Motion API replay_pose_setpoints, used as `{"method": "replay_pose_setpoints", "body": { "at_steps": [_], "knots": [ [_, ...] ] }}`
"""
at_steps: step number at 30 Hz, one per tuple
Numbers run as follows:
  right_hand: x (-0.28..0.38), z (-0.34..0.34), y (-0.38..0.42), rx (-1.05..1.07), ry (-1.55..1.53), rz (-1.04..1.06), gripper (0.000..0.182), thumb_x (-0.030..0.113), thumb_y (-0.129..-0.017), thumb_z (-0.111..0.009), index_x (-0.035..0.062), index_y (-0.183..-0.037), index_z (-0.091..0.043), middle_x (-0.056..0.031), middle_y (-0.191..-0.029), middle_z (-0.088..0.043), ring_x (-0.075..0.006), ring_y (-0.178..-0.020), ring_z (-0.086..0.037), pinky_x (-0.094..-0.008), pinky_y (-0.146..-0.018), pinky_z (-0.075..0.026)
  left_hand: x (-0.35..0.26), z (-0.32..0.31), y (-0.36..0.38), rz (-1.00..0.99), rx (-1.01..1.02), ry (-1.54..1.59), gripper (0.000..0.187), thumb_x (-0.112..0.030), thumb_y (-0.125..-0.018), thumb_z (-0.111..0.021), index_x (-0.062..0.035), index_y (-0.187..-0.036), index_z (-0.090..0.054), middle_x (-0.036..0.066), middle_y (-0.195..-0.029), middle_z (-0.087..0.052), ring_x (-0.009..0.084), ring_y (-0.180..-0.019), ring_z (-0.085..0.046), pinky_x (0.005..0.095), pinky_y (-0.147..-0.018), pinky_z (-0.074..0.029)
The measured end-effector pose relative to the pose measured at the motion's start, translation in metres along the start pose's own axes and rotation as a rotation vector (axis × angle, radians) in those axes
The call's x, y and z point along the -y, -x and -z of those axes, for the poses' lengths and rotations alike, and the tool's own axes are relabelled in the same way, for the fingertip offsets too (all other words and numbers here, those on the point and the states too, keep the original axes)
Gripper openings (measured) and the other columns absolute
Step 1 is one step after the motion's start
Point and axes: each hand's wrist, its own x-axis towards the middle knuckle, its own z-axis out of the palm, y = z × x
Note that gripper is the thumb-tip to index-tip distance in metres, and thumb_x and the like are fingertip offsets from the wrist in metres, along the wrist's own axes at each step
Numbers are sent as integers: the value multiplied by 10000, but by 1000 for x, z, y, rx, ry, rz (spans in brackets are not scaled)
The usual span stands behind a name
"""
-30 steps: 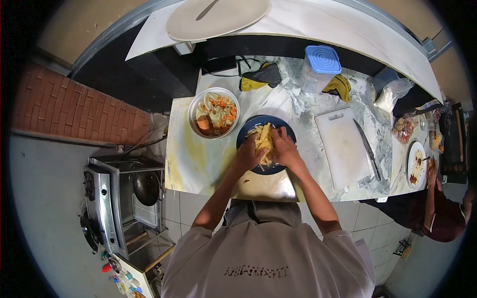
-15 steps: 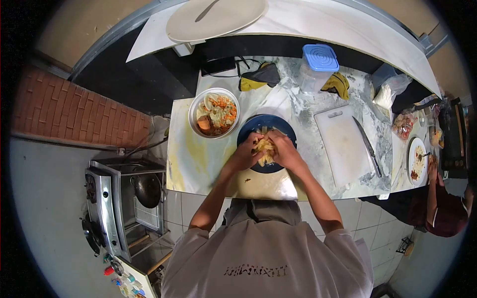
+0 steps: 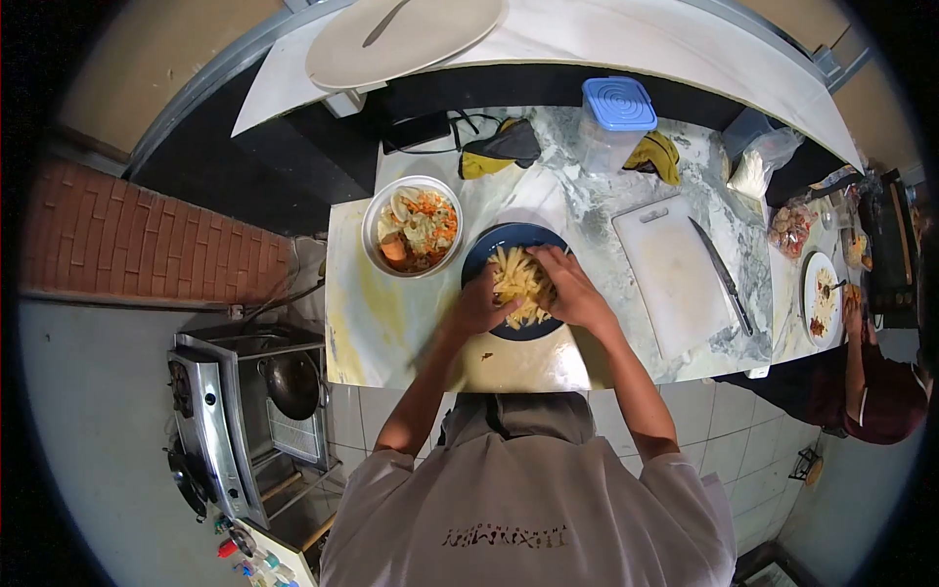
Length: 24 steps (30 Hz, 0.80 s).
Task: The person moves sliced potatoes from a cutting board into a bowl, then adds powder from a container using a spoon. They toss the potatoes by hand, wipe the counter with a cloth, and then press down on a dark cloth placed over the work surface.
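Observation:
A dark blue bowl (image 3: 476, 252) on the counter holds a heap of pale yellow potato strips (image 3: 518, 279). My left hand (image 3: 476, 305) rests at the left side of the heap, its thumb stretched over the strips and its other fingers partly hidden. On the opposite side, my right hand (image 3: 577, 291) lies against the strips with its fingers extended. Both hands look open, with the loose strips between them.
Left of the bowl stands a white bowl (image 3: 370, 249) of shredded vegetables. A white cutting board (image 3: 675, 279) and a knife (image 3: 722, 274) lie to the right. Behind are a blue-lidded container (image 3: 618, 103) and cloths (image 3: 501, 149). Another person (image 3: 875, 391) works at far right.
My hands have moved apart from a close clasp over the potato strips to the two sides of the heap. More of the strips now shows. The view has shifted slightly.

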Motion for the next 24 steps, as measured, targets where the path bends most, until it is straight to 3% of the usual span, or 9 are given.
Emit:
{"method": "replay_pose_setpoints", "body": {
  "at_steps": [4,6,7,8,10,14,20,22,24],
  "knots": [
    [-1,-18,-3,101,71,-122,816,85,-660,-736,50,-1376,-346,-257,-1252,-421,-495,-1157,-427,-479,-987,-402,32,-21,-13,-304,-139,-76,693,-251,-728,-777,-43,-1276,-407,222,-1082,-615,380,-1028,-611,424,-879,-483],
    [-6,-41,-6,10,126,-127,838,91,-661,-734,34,-1385,-317,-277,-1247,-404,-504,-1142,-438,-507,-971,-406,19,-22,-10,-234,-130,-90,656,-229,-723,-776,-53,-1244,-419,215,-1084,-614,366,-1000,-622,416,-864,-491],
    [-11,-51,-10,-10,113,-129,845,83,-611,-760,20,-1344,-343,-277,-1258,-432,-453,-1133,-470,-476,-939,-424,13,-22,-8,-164,-116,-104,620,-207,-719,-775,-63,-1213,-430,207,-1086,-613,352,-973,-633,409,-850,-499],
    [-9,-51,-11,-11,115,-130,845,83,-611,-760,20,-1344,-343,-277,-1258,-432,-453,-1133,-470,-476,-939,-424,14,-21,-9,-165,-115,-103,620,-207,-719,-775,-63,-1213,-430,207,-1086,-613,352,-973,-633,409,-850,-499],
    [-6,-49,-12,-22,59,-145,704,72,-673,-720,13,-1284,-374,-257,-1163,-475,-459,-1051,-536,-492,-870,-472,18,-16,-13,-203,-87,16,560,-151,-718,-771,-74,-1161,-437,189,-1066,-608,328,-968,-635,387,-844,-502],
    [-2,-43,-12,-75,22,-102,633,23,-630,-703,32,-1196,-418,-264,-1106,-518,-466,-996,-534,-486,-848,-462,-4,-1,-11,-332,-96,-19,527,-97,-721,-758,-72,-1135,-432,169,-1009,-610,326,-961,-637,369,-832,-504],
    [6,-23,-1,-181,-19,84,499,-66,-627,-659,25,-1083,-476,-224,-1090,-511,-452,-1047,-488,-478,-865,-428,-18,18,5,-198,186,271,497,-145,-791,-752,-60,-1169,-440,130,-1098,-588,264,-1006,-630,356,-838,-504],
    [8,-13,5,70,53,119,620,-54,-656,-684,27,-1226,-455,-268,-1212,-466,-462,-1161,-443,-492,-986,-390,-17,25,10,-237,180,32,498,-201,-827,-735,-56,-1206,-446,127,-1175,-561,240,-1038,-614,347,-850,-504],
    [10,-7,11,122,27,145,640,-36,-654,-702,26,-1241,-455,-265,-1246,-444,-462,-1179,-424,-488,-1008,-374,-33,34,16,-141,146,31,501,-201,-830,-730,-55,-1217,-446,137,-1194,-556,245,-1053,-608,346,-860,-503]
  ]
}}
